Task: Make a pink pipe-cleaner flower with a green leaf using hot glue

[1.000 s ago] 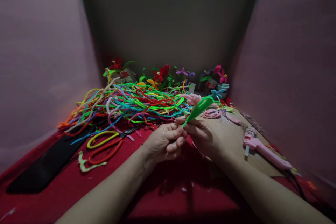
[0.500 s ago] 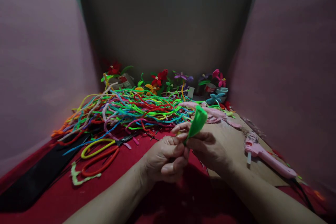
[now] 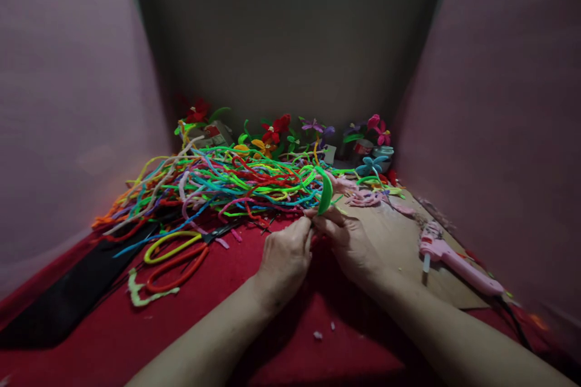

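Observation:
Both hands meet over the red cloth, pinching the lower end of a green fuzzy leaf (image 3: 325, 192) that looks made of pipe cleaner. My left hand (image 3: 288, 254) is closed at the leaf's base, its fingertips mostly turned away from view. Against it, my right hand (image 3: 347, 239) is closed too, thumb and finger at the same base. The leaf stands upright above the fingers, its tip curving to the left. What lies between the fingertips is hidden.
Behind the hands spreads a heap of coloured pipe cleaners (image 3: 236, 181). Scissors (image 3: 181, 260) with yellow and red handles lie at left. A pink glue gun (image 3: 463, 266) rests by the brown board (image 3: 390, 242) at right. Fuzzy flowers (image 3: 275, 133) stand along the back.
Both hands have moved a little away from me and turned, with fingers more folded down. The green leaf has turned from its broad face to a narrow, curved side.

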Demonstrator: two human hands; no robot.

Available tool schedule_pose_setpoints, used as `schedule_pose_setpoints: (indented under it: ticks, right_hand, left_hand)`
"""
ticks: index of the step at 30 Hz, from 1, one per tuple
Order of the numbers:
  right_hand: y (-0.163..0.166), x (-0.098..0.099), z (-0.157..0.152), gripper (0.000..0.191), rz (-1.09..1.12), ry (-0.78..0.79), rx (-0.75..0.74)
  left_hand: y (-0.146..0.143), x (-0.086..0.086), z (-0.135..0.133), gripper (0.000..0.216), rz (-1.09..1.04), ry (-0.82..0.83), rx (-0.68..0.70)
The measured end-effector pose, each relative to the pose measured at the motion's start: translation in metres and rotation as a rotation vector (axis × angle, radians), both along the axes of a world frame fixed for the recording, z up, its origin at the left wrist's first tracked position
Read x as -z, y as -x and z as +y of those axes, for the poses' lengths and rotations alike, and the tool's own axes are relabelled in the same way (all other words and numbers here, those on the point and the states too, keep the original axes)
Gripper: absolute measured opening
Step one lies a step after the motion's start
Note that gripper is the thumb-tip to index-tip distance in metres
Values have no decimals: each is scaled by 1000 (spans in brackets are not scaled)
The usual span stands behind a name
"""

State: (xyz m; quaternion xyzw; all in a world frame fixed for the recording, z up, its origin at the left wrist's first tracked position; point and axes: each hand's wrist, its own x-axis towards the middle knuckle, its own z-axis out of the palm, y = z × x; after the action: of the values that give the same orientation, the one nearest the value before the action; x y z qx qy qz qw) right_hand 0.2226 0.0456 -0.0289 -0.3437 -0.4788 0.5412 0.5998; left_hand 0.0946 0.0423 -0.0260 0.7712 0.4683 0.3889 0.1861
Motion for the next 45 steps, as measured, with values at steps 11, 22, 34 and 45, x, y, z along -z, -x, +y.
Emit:
schedule_pose_setpoints:
  ticks: [11,22,34,45]
  right_hand:
    - [-2,1,1,20,-60,-76,-32]
    - [-5,-2,3,19,-62,-57,-52]
    - [-9,-2,2,18,-8,-102,-143]
    - [-6,6,3,26,-39,-38,-42]
  left_hand:
    - [-2,-15,2,22,-504,360,153]
    - [1,-23,1,30,-697,633,306]
    - [8,-21,7,19,-909,1008,552]
    - [0,-23,2,15,-541,609,281]
